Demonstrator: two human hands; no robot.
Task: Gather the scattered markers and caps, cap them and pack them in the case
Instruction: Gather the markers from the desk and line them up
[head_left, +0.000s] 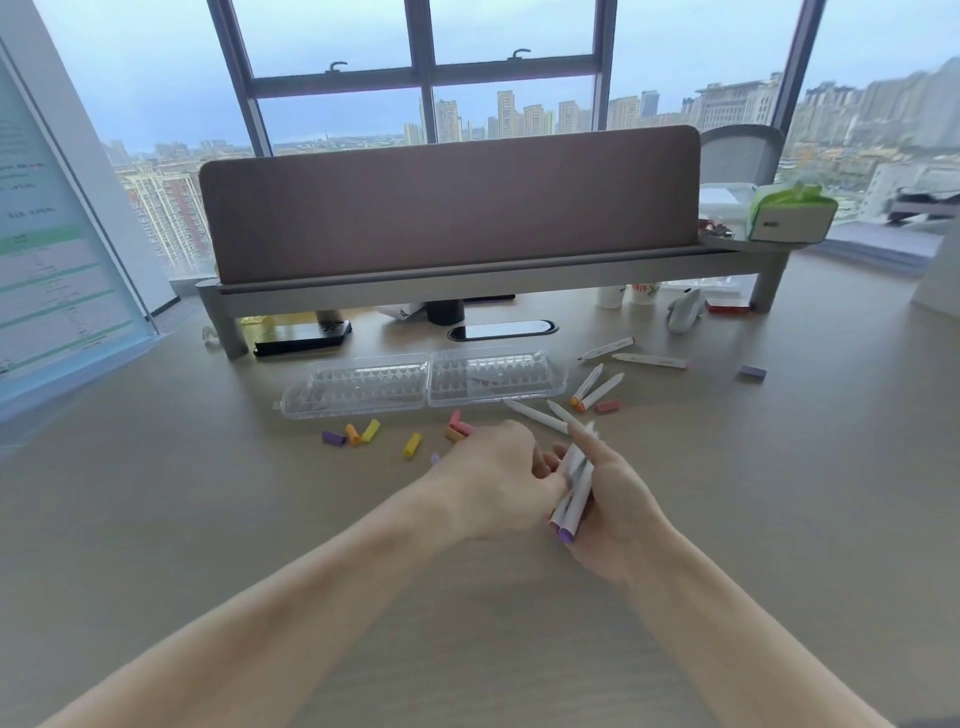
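Gathering has only begun — our right hand (618, 509) curls round a few markers (576, 493) just in front of the case (363, 387); our left hand (493, 470) touches them, grip unclear. Case open, seemingly unfilled — caps (412, 445) before it, loose markers (649, 360) to its right.

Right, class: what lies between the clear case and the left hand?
Head view: loose pink and orange caps lie between the left hand and the clear case.

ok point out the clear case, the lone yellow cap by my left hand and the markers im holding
clear case (363, 387), head view, left half's ribbed tray
yellow cap (412, 445), head view, middle of its body
held markers (575, 491), head view, white barrels mid-bundle
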